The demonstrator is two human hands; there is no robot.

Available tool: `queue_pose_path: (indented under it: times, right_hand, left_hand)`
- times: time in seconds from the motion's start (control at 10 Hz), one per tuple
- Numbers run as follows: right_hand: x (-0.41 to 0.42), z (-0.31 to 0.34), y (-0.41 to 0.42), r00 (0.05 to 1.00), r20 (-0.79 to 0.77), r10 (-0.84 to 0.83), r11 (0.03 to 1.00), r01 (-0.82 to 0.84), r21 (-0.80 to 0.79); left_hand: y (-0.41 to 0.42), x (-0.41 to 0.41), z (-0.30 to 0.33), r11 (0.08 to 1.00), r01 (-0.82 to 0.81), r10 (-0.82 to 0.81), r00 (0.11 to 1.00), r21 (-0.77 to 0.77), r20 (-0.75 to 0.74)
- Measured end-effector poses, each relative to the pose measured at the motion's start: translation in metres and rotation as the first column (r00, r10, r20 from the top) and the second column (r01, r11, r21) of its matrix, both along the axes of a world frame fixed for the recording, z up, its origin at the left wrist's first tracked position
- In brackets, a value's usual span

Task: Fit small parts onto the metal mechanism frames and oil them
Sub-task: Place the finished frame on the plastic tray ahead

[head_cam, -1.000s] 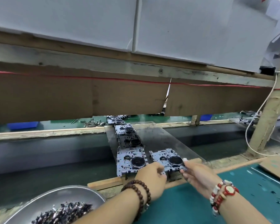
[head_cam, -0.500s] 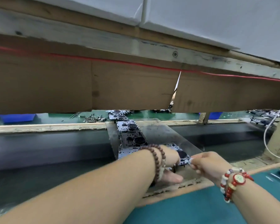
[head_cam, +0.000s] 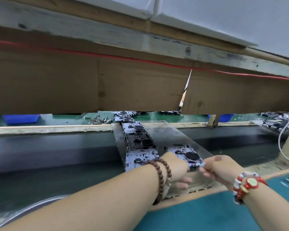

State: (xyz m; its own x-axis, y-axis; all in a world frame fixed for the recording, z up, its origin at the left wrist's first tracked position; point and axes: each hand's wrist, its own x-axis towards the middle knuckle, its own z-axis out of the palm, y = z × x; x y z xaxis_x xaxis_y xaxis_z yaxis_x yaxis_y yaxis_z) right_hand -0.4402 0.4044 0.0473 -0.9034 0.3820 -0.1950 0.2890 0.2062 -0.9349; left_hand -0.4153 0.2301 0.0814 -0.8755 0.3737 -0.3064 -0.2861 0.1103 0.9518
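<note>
Both hands grasp one flat silver metal mechanism frame with a round black wheel at its near edge. The left hand, with a brown bead bracelet on the wrist, curls its fingers on the frame's left corner. The right hand pinches the right corner with bent fingers. The frame lies on a clear plastic sheet over the dark conveyor belt, just beside a row of similar frames.

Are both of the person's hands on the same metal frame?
Yes: the left hand and the right hand both grip the near edge of the frame lying nearest on the clear plate.
</note>
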Motion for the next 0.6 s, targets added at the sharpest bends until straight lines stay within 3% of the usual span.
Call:
queue_pose_path:
  times: [0.1, 0.2, 0.5, 0.6]
  right_hand:
    - [0.026, -0.001, 0.003, 0.999, -0.032, 0.033, 0.997, -0.035, -0.064]
    - [0.031, -0.004, 0.004, 0.998, -0.031, 0.051, 0.995, -0.053, -0.083]
    - [-0.095, 0.01, -0.017, 0.992, -0.038, 0.12, 0.986, -0.114, 0.121]
    - [-0.117, 0.005, -0.029, 0.984, 0.033, 0.177, 0.961, -0.18, 0.21]
  left_hand:
    - [0.0, 0.018, -0.001, 0.976, 0.217, -0.217, 0.976, -0.01, -0.016]
    - [-0.002, 0.03, 0.0, 0.961, 0.276, -0.274, 0.959, 0.011, -0.072]
    - [-0.037, 0.037, -0.007, 0.988, 0.155, -0.157, 0.971, -0.024, -0.182]
    - [-0.045, 0.034, -0.005, 0.998, 0.056, -0.053, 0.982, 0.01, -0.181]
